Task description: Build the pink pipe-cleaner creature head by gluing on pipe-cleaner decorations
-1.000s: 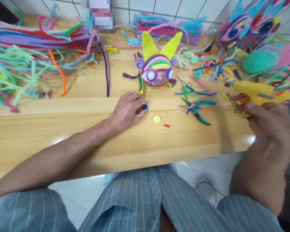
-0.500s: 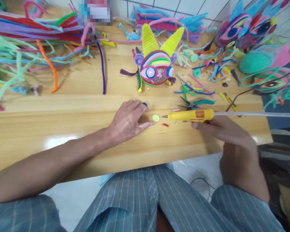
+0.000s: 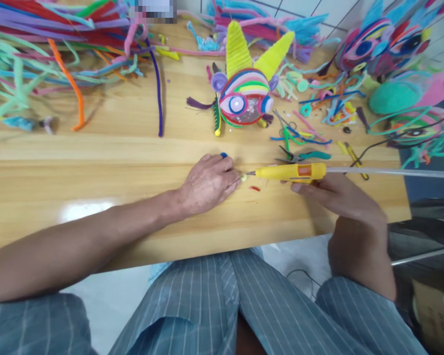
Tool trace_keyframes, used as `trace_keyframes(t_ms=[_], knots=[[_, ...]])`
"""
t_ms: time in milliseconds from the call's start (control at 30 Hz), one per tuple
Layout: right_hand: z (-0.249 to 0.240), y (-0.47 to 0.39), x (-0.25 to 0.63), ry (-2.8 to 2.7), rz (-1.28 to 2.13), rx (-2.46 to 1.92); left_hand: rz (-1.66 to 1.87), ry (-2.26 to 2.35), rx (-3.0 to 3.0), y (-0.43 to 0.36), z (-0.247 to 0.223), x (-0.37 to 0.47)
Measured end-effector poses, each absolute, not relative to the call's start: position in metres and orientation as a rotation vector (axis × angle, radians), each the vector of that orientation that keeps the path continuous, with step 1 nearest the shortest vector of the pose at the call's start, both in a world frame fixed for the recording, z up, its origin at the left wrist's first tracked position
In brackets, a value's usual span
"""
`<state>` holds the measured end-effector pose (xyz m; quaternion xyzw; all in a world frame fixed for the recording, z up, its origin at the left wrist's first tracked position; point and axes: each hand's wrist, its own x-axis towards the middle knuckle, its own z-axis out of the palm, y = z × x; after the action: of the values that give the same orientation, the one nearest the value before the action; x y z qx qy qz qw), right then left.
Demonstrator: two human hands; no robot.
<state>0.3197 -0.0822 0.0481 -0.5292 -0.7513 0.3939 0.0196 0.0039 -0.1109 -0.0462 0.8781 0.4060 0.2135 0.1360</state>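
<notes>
My right hand (image 3: 325, 190) is wrapped round a yellow hot glue gun (image 3: 288, 171), which lies level with its nozzle pointing left and a clear glue stick out of its back. My left hand (image 3: 212, 182) rests low over the table, thumb and fingers closed on a small pale yellow-green disc (image 3: 243, 178). Most of the disc is hidden by the fingers, and the nozzle tip is right beside it. A small dark blue piece (image 3: 224, 155) shows at the far side of my left fingers. Just below the nozzle lies a short red scrap (image 3: 255, 188).
A decorated mask-like figure (image 3: 246, 101) with yellow ears stands beyond my hands. Pliers (image 3: 303, 156), scissors (image 3: 283, 121) and a yellow cutter (image 3: 357, 160) lie to the right. Pipe cleaners (image 3: 59, 29) heap at the left. More figures (image 3: 366, 47) stand at the back right.
My left hand has moved a little right and closed its fingers on the pale yellow-green disc, which lay uncovered before. The glue gun stays close by; the whole view has shifted slightly.
</notes>
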Motion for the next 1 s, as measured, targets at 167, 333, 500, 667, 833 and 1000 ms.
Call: trace_keyframes(t_ms=[167, 333, 500, 667, 833, 1000], knots=[[0.051, -0.082, 0.323, -2.257, 1.218, -1.614, 0.698, 1.192, 2.402, -0.107, -0.044, 0.001], [0.046, -0.082, 0.326, -2.293, 1.206, -1.611, 0.602, 1.332, 2.359, -0.108, -0.039, -0.001], [0.043, -0.08, 0.326, -2.285, 1.229, -1.585, 0.601, 1.472, 2.377, -0.113, -0.035, -0.005], [0.043, -0.076, 0.326, -2.221, 1.265, -1.545, 0.718, 1.337, 2.551, -0.119, -0.04, -0.006], [0.039, -0.074, 0.325, -2.128, 1.321, -1.567, 0.638, 1.261, 2.619, -0.116, -0.047, -0.003], [0.036, -0.073, 0.321, -2.111, 1.352, -1.544, 0.559, 1.297, 2.633, -0.114, -0.047, -0.002]])
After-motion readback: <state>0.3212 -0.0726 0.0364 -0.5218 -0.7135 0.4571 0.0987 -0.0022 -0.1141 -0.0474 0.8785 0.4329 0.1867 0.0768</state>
